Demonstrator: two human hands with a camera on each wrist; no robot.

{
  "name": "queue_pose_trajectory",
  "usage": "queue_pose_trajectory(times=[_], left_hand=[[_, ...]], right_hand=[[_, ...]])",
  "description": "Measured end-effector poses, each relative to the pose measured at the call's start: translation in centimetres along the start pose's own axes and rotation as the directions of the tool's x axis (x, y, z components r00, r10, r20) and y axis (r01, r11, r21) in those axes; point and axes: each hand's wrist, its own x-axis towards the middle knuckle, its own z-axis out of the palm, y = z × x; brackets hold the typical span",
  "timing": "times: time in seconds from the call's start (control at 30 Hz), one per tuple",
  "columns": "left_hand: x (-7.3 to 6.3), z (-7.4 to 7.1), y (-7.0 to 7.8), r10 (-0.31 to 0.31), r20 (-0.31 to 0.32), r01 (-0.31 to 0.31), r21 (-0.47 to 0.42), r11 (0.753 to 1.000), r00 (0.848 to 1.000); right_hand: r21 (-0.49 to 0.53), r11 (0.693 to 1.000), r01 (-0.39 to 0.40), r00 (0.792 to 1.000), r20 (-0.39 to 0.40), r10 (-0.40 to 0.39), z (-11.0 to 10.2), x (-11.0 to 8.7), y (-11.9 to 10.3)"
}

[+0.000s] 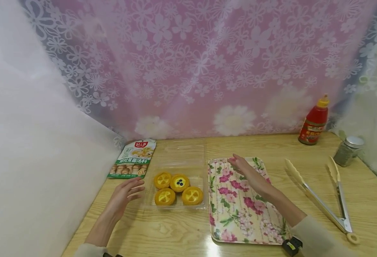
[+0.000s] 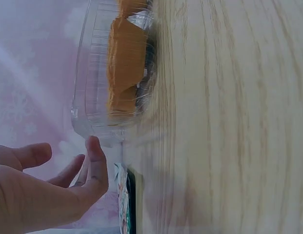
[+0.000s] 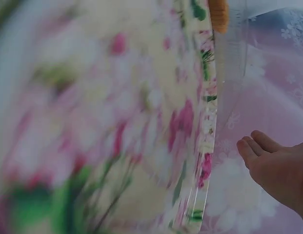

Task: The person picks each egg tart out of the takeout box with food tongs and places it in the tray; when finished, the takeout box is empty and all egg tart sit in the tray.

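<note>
My left hand point(image 1: 122, 195) hovers left of a clear plastic box point(image 1: 176, 206), its fingers loosely bent and holding nothing. Several yellow egg tarts point(image 1: 164, 196) sit in the box, one of them topped with dark berries point(image 1: 180, 182). In the left wrist view, the fingertips point(image 2: 94, 146) are close to the corner of the box point(image 2: 79, 117). Over the upper part of a floral tray point(image 1: 227, 214), my right hand point(image 1: 247, 170) reaches with extended fingers and an empty palm. The right wrist view shows that hand point(image 3: 275, 163) beyond the edge of the tray point(image 3: 207, 126).
A soup seasoning packet point(image 1: 132, 160) lies at the back left, behind my left hand. Right of the tray, tongs point(image 1: 344, 214) lie spread. A red sauce bottle point(image 1: 313, 123) and a glass jar point(image 1: 347, 151) stand at the back right. A flowered curtain point(image 1: 191, 71) hangs behind the table.
</note>
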Motion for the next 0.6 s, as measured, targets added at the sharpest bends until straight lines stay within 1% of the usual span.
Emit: queue_pose_trajectory(times=[0.13,0.3,0.43,0.6], left_hand=[[0.5,-0.1,0.0,-0.007,-0.007,0.007,-0.006,1.000,1.000],[1.2,0.2,0.2,-0.008,-0.007,0.008,0.003,1.000,1.000],[1.8,0.5,0.0,-0.017,0.009,0.017,0.014,1.000,1.000],[2.1,0.5,-0.1,-0.018,0.020,0.018,0.037,0.999,1.000]], right_hand=[[-0.043,0.999,-0.002,1.000,-0.025,0.001,-0.7,-1.3,0.4],[-0.069,0.998,-0.008,1.000,-0.021,0.007,-2.5,-3.6,0.7],[-0.084,0.996,0.021,0.998,-0.052,-0.025,-4.7,-5.9,1.2],[-0.092,0.996,0.013,0.991,-0.129,-0.025,-8.3,-8.8,2.0]])
